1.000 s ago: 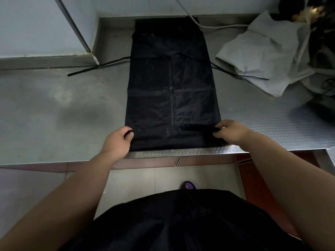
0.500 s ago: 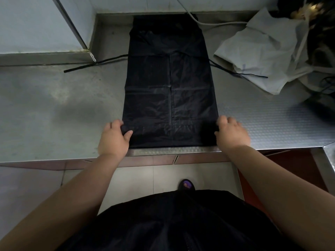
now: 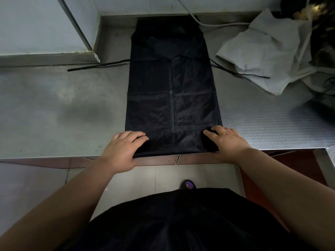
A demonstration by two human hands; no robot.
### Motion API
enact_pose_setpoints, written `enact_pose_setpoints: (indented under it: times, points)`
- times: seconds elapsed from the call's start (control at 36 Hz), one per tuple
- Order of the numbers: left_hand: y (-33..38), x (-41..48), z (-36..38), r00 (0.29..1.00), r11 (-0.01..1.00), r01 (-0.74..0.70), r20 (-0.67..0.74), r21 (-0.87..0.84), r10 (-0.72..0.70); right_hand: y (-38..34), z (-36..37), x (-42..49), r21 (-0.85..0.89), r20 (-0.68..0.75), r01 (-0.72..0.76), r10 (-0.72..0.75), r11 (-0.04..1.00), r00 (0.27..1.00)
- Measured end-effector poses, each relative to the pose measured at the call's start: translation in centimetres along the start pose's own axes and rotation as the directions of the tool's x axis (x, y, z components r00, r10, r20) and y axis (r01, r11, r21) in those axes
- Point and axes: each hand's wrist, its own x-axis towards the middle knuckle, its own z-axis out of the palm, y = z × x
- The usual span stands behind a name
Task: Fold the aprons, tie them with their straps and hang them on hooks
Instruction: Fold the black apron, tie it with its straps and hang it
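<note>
Steel counter [image 3: 54, 115], seen from above, spans the view from edge to edge; we stand at its near side. Nearest to us lies the dark garment [image 3: 181, 223] that we wear, and beyond it a purple shoe [image 3: 188, 184] on the pale tiled floor [image 3: 163, 178]. Both our bare forearms reach forward to the counter's near edge.

Our left hand [image 3: 121, 151] holds the near left corner of the black apron [image 3: 172, 87]: the fingers lie close together on top of the cloth and the thumb sits at the hem, so that the corner is pinched between them. Our right hand [image 3: 228, 142] takes the near right corner in the same way, its fingers bent over the cloth and its thumb low at the hem.

We note that the apron lies flat on the counter as one long, narrow strip, folded lengthwise, with a seam down its middle. Its near hem reaches the counter's edge; its far end touches the raised back rim. About two thirds of the way up, the left strap [image 3: 97, 65] trails out flat over the steel, and the right strap [image 3: 250, 75] runs out onto a crumpled pale cloth [image 3: 268, 51] at far right. A white cable [image 3: 217, 24] crosses the apron's far corner. Behind stands a light wall [image 3: 36, 24].
</note>
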Motion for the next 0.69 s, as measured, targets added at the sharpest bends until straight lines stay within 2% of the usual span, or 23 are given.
enact_pose_setpoints:
  times: [0.08,0.19,0.28,0.33,0.47,0.58,0.64,0.69]
  points:
    - [-0.3,-0.2,0.1,1.0,0.995,0.012,-0.013,-0.1,-0.013,0.0,-0.5,-0.3,-0.034,-0.028,0.043,-0.044,0.998,0.999]
    - [-0.1,-0.1,-0.9,0.993,0.928,0.11,-0.005,-0.356,-0.12,0.3,-1.0,-0.7,0.061,-0.091,0.057,-0.051,0.997,0.994]
    - [0.0,0.0,-2.2,0.96,0.799,0.265,0.072,-0.54,-0.27,0.5,-1.5,-1.0,0.165,-0.093,0.028,-0.012,0.986,0.996]
    - [-0.4,0.2,-2.7,0.939,0.691,0.32,0.12,-0.648,-0.322,0.7,-1.7,-1.2,0.233,-0.099,-0.005,0.029,0.972,0.995]
    - [-1.2,0.6,-2.7,0.886,0.527,0.39,0.151,-0.755,-0.439,0.9,-2.0,-1.0,0.357,-0.046,-0.067,0.089,0.932,0.995]
    - [-1.3,0.9,-1.9,0.811,0.37,0.431,0.175,-0.823,-0.558,1.7,-1.7,-0.2,0.411,-0.042,-0.086,0.113,0.907,0.993]
    - [-1.4,1.2,-1.5,0.774,0.308,0.454,0.199,-0.836,-0.601,2.0,-1.8,0.0,0.518,-0.071,-0.115,0.176,0.848,0.982]
    - [-1.5,1.7,-1.2,0.743,0.31,0.471,0.183,-0.826,-0.643,2.1,-1.9,0.3,0.62,-0.077,-0.142,0.241,0.772,0.968]
